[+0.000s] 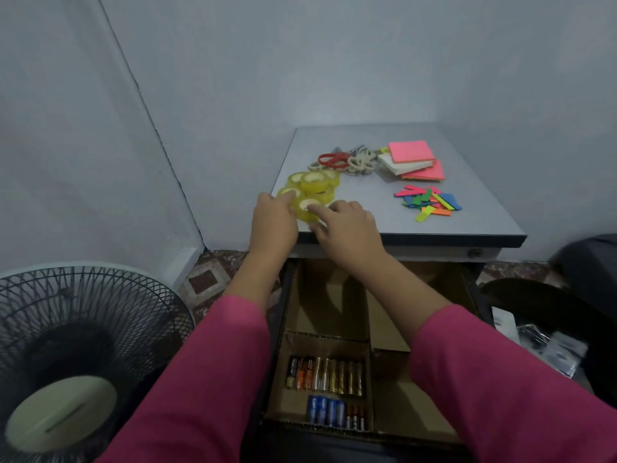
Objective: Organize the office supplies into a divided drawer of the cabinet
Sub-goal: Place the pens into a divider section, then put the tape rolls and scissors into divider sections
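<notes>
Several yellow tape rolls (314,183) are clustered at the front left corner of the grey cabinet top (467,225). My left hand (273,218) and my right hand (347,228) both reach onto the nearest rolls; the fingers curl around the front roll (307,208). Farther back lie scissors with red and beige handles (340,160), pink and white sticky note pads (414,160) and loose coloured page flags (429,202). Below, the drawer (387,315) stands open with cardboard dividers. Batteries (325,375) fill its front left compartment.
A floor fan (76,355) stands at the lower left. A dark bin or bag with plastic packets (551,342) sits at the right. Grey walls close in behind and to the left of the cabinet.
</notes>
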A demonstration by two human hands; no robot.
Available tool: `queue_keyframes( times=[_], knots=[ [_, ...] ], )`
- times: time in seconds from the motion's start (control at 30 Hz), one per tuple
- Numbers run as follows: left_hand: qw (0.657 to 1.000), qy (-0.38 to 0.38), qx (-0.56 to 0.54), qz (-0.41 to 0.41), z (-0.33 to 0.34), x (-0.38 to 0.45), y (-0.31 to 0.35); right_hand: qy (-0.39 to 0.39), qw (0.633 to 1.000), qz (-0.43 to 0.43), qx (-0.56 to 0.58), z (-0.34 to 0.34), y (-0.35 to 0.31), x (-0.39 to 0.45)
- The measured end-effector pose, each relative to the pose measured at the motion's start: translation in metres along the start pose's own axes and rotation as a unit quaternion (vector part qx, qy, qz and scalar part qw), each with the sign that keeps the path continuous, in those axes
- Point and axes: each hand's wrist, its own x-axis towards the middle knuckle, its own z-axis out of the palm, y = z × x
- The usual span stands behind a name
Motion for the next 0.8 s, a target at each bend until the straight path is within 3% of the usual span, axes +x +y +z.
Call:
queue_keyframes(
  times=[0.43, 0.8],
  knots=[
    [0.999, 0.017, 0.031, -0.006, -0.011, -0.008, 0.007, 0.007, 0.993, 0.021, 0.114, -0.015, 0.01, -0.024],
    [0.999, -0.005, -0.04, 0.0, -0.02, -0.028, 0.005, 0.039, 0.99, -0.01, 0.133, -0.022, 0.015, -0.054]
  ],
)
